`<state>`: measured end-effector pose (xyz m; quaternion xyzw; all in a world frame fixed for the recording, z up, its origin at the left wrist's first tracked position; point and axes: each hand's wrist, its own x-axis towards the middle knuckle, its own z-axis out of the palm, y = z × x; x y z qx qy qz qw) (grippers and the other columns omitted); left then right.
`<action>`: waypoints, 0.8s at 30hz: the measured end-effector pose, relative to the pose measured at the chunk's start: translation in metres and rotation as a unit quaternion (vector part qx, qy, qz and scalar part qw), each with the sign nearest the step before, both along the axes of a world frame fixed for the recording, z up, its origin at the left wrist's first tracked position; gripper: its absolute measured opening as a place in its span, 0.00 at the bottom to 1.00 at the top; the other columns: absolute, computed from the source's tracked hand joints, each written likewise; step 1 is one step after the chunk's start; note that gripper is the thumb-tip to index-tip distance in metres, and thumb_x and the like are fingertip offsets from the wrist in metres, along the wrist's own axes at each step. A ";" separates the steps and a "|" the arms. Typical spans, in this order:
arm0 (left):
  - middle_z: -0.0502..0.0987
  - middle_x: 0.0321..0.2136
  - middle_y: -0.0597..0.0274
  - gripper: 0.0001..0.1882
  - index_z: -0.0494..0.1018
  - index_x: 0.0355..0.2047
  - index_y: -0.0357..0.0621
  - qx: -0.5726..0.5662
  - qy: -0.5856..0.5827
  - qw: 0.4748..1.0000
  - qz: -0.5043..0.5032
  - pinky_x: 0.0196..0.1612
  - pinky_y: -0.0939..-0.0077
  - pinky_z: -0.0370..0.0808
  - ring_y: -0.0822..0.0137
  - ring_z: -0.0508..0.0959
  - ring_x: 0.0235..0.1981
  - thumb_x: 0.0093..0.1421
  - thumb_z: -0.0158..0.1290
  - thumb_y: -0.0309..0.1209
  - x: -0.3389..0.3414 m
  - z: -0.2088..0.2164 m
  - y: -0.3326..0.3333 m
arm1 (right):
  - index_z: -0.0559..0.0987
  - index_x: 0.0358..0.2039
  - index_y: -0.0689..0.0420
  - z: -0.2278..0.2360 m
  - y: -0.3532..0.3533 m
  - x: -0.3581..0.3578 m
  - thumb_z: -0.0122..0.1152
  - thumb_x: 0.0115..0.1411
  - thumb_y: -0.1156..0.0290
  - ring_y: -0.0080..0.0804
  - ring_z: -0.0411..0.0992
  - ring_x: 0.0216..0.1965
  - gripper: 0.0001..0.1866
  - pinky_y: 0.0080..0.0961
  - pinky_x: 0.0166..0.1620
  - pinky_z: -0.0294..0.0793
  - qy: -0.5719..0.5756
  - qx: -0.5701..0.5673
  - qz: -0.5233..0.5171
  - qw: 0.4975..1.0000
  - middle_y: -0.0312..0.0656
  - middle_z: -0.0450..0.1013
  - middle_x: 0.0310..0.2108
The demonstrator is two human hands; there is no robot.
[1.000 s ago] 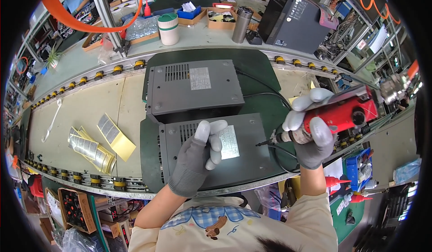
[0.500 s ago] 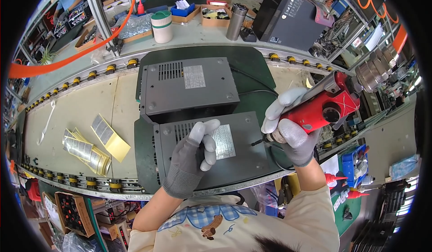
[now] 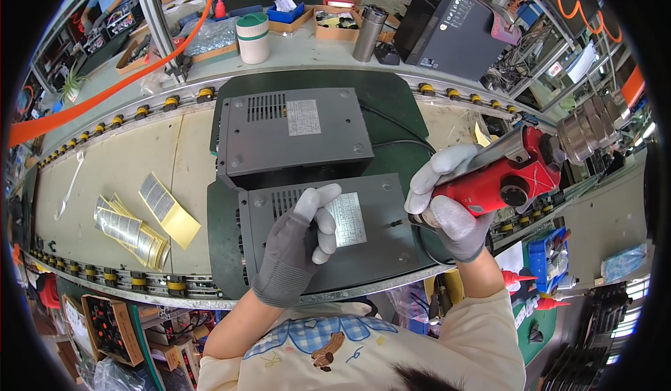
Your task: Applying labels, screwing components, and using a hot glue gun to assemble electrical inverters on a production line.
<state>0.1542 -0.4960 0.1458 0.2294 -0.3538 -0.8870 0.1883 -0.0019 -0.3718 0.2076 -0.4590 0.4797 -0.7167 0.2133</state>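
Note:
My right hand (image 3: pixel 458 230), in a grey glove with pale fingers, grips a red air screwdriver (image 3: pixel 493 181). Its dark bit (image 3: pixel 398 222) points left, over the right part of the nearer grey metal case (image 3: pixel 381 255); whether it touches a screw I cannot tell. My left hand (image 3: pixel 288 248), gloved alike, rests over the left half of that case, its fingers curled in beside the silvery label (image 3: pixel 351 218). What those fingers hold, if anything, is hidden. Just beyond stands a second grey case (image 3: pixel 328 157) with a vent grille and a pale label (image 3: pixel 303 118).
Both cases sit on dark green boards (image 3: pixel 391 83) between roller rails (image 3: pixel 140 279). Yellow-backed label sheets (image 3: pixel 133 232) lie at left. A lidded cup (image 3: pixel 252 40), a steel flask (image 3: pixel 369 34) and a black computer tower (image 3: pixel 454 31) stand behind. An orange hose (image 3: pixel 98 115) crosses the upper left.
My right hand and the screwdriver have shifted slightly toward me, with the bit still over the nearer case. My left hand keeps its place and its curl.

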 end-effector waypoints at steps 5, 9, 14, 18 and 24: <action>0.68 0.22 0.68 0.27 0.66 0.50 0.31 -0.015 0.016 1.000 -0.017 0.18 0.86 0.59 0.77 0.66 0.18 0.64 0.44 0.46 0.001 -0.003 -0.002 | 0.68 0.41 0.59 0.001 -0.001 0.000 0.58 0.44 0.90 0.26 0.72 0.30 0.23 0.22 0.31 0.74 -0.013 -0.001 0.003 1.000 0.40 0.71 0.28; 0.68 0.22 0.68 0.27 0.66 0.50 0.31 -0.015 0.010 1.000 -0.015 0.18 0.87 0.59 0.77 0.66 0.18 0.64 0.45 0.46 -0.006 -0.001 -0.003 | 0.68 0.41 0.59 -0.003 -0.003 -0.011 0.58 0.43 0.90 0.26 0.72 0.31 0.23 0.23 0.32 0.74 0.024 -0.004 -0.008 1.000 0.40 0.71 0.28; 0.67 0.21 0.68 0.22 0.69 0.47 0.32 0.006 0.020 1.000 0.007 0.18 0.86 0.58 0.77 0.63 0.16 0.65 0.43 0.41 -0.011 0.010 -0.003 | 0.67 0.44 0.60 0.006 -0.002 -0.012 0.58 0.46 0.86 0.27 0.72 0.31 0.23 0.22 0.33 0.74 -0.001 -0.003 0.005 1.000 0.43 0.72 0.30; 0.68 0.23 0.67 0.21 0.68 0.46 0.35 0.038 0.032 0.999 -0.004 0.21 0.86 0.60 0.77 0.65 0.18 0.64 0.44 0.42 -0.001 0.006 -0.003 | 0.64 0.47 0.63 0.020 -0.007 -0.008 0.63 0.46 0.77 0.26 0.72 0.24 0.27 0.18 0.23 0.70 -0.003 -0.044 -0.064 0.997 0.48 0.73 0.33; 0.69 0.25 0.65 0.18 0.70 0.44 0.38 0.141 0.113 0.976 0.120 0.26 0.83 0.66 0.72 0.69 0.25 0.63 0.48 0.41 0.058 0.013 -0.055 | 0.66 0.45 0.63 0.106 -0.094 -0.014 0.57 0.49 0.72 0.27 0.68 0.22 0.22 0.22 0.24 0.70 0.145 -0.089 -0.158 0.973 0.42 0.69 0.31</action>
